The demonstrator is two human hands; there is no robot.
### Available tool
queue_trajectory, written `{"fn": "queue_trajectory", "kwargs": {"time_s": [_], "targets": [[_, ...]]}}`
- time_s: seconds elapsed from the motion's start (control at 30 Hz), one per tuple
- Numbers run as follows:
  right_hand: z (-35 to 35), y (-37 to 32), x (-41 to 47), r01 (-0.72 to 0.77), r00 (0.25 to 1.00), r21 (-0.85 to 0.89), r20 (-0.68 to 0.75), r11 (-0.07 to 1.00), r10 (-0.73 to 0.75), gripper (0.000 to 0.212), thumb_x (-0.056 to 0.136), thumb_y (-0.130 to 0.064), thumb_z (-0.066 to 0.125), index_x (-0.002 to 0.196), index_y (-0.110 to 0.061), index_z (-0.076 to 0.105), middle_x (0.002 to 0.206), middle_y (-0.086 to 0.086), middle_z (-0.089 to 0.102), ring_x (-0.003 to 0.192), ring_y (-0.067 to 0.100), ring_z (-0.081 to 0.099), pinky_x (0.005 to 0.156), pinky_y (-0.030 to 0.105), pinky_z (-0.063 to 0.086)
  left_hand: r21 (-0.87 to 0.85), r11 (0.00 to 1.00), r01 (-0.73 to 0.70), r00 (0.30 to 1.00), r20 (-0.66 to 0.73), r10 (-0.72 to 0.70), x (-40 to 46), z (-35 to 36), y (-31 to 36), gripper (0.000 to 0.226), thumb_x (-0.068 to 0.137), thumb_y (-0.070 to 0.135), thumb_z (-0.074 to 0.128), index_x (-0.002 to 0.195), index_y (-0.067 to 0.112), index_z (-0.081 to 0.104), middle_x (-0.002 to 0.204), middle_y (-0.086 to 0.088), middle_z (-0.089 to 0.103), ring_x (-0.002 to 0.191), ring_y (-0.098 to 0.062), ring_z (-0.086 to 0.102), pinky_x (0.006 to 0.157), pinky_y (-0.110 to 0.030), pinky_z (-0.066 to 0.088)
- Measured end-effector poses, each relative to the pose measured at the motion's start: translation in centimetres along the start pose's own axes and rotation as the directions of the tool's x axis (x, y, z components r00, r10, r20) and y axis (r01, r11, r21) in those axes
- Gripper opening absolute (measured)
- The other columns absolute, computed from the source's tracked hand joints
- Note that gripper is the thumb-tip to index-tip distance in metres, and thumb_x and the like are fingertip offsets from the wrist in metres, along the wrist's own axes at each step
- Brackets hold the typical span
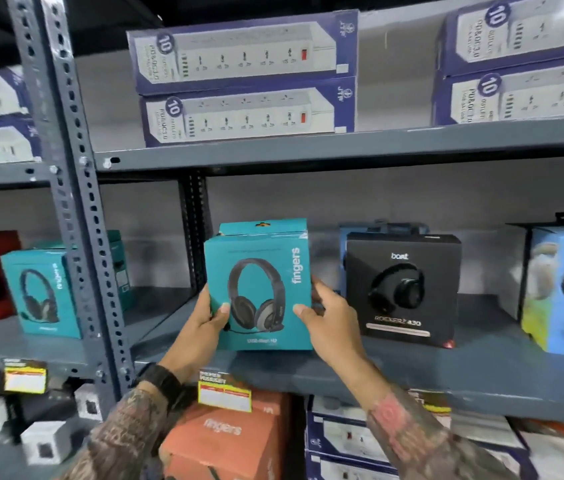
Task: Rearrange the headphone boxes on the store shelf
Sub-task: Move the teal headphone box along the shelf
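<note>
shelf: grey metal store shelf [481, 368], middle tier, front lip just under my hands
box: teal cardboard headphone box [260, 289], upright, tall axis vertical, at the front edge, black headphone box [403, 289] just to its right
left hand [204, 320]: clamped on the box's left edge
right hand [329, 320]: clamped on its right edge
fingers [303, 311]: thumbs on the front, rest behind
next, I reckon: slide it sideways
</note>
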State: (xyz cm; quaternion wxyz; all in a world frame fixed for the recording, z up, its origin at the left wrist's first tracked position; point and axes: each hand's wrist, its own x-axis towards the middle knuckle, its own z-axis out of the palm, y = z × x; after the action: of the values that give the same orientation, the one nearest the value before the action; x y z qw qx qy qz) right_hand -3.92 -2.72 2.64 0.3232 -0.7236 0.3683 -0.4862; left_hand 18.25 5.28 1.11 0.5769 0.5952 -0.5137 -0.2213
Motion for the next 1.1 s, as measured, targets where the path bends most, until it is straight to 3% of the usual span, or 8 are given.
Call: {"fn": "queue_trajectory", "kwargs": {"time_s": [0.27,0.57,0.67,0.8,0.9,0.97,1.03,1.1], "targets": [[6.4,2.5,5.8,-0.146,0.987,-0.018,0.058,0.989,0.147,0.048,0.103,-0.014,0.065,0.148,-0.028,0.051,0.142,0.000,0.071,0.113,0.020,0.067,0.093,0.044,0.065,0.012,0.999,0.042,0.999,0.021,-0.042,6.5,-2.3,-2.7,0.058,0.115,0.009,0.041,0.168,0.028,0.029,0.159,-0.006,0.056,0.147,-0.029,0.055,0.124,-0.050,0.046],[8.6,3.8,6.6,-0.106,0.994,-0.034,0.037,0.994,0.107,0.059,0.107,-0.006,0.058,0.160,-0.025,0.041,0.150,0.007,0.065,0.105,0.015,0.059,0.084,0.033,0.062,-0.042,0.997,0.065,0.998,-0.007,-0.065,7.4,-2.6,-4.1,0.062,0.115,0.009,0.042,0.171,0.027,0.021,0.158,0.000,0.051,0.139,-0.018,0.052,0.112,-0.031,0.044],[8.7,4.0,6.4,-0.105,0.993,-0.027,0.054,0.994,0.106,0.063,0.107,-0.006,0.057,0.163,-0.026,0.038,0.152,0.005,0.063,0.122,0.024,0.068,0.089,0.032,0.062,-0.041,0.997,0.064,0.998,-0.007,-0.064,7.5,-2.7,-4.4,0.061,0.115,0.009,0.043,0.170,0.026,0.024,0.158,-0.001,0.052,0.143,-0.021,0.053,0.113,-0.032,0.044],[7.7,4.0,5.5,-0.093,0.994,0.006,0.057,0.996,0.093,0.071,0.106,-0.004,0.059,0.167,-0.027,0.032,0.163,0.005,0.054,0.142,0.029,0.060,0.106,0.040,0.059,-0.129,0.989,0.070,0.990,-0.112,-0.085,6.7,-2.7,-4.3,0.061,0.114,0.008,0.046,0.171,0.025,0.029,0.162,-0.002,0.054,0.142,-0.021,0.056,0.120,-0.042,0.046],[4.6,3.6,3.8,0.004,1.000,0.069,0.009,0.998,-0.005,0.070,0.105,-0.003,0.060,0.166,-0.028,0.035,0.165,0.000,0.052,0.138,0.019,0.062,0.103,0.017,0.052,-0.127,0.992,-0.025,0.913,-0.407,-0.029,4.6,-1.9,-2.5,0.054,0.111,0.009,0.052,0.163,0.020,0.042,0.151,-0.001,0.056,0.134,-0.019,0.056,0.112,-0.040,0.047],[1.7,3.5,2.5,0.115,0.991,0.164,-0.085,0.980,-0.102,0.065,0.104,-0.005,0.063,0.159,-0.033,0.044,0.157,0.000,0.060,0.129,0.012,0.068,0.109,0.026,0.055,-0.074,0.988,-0.135,0.851,-0.520,0.078,3.2,-0.7,-1.0,0.043,0.108,0.009,0.058,0.148,0.021,0.055,0.139,-0.004,0.064,0.121,-0.020,0.064,0.106,-0.040,0.053],[-1.9,3.6,1.0,0.215,0.964,0.214,-0.203,0.953,-0.172,0.057,0.102,-0.007,0.064,0.152,-0.032,0.053,0.144,-0.003,0.069,0.122,0.008,0.073,0.106,0.034,0.058,-0.062,0.974,-0.220,0.859,-0.485,0.164,2.2,1.9,1.1,0.031,0.106,0.007,0.061,0.132,0.023,0.063,0.122,-0.003,0.070,0.103,-0.009,0.069,0.095,-0.032,0.057],[-5.6,3.7,-0.1,0.296,0.913,0.162,-0.338,0.941,-0.228,0.049,0.102,-0.002,0.064,0.146,-0.023,0.060,0.134,-0.004,0.073,0.116,0.008,0.076,0.097,0.027,0.060,-0.051,0.955,-0.292,0.896,-0.362,0.255,1.6,5.3,3.1,0.025,0.105,0.005,0.063,0.118,0.026,0.068,0.109,0.002,0.072,0.090,0.000,0.068,0.083,-0.020,0.057]]}}
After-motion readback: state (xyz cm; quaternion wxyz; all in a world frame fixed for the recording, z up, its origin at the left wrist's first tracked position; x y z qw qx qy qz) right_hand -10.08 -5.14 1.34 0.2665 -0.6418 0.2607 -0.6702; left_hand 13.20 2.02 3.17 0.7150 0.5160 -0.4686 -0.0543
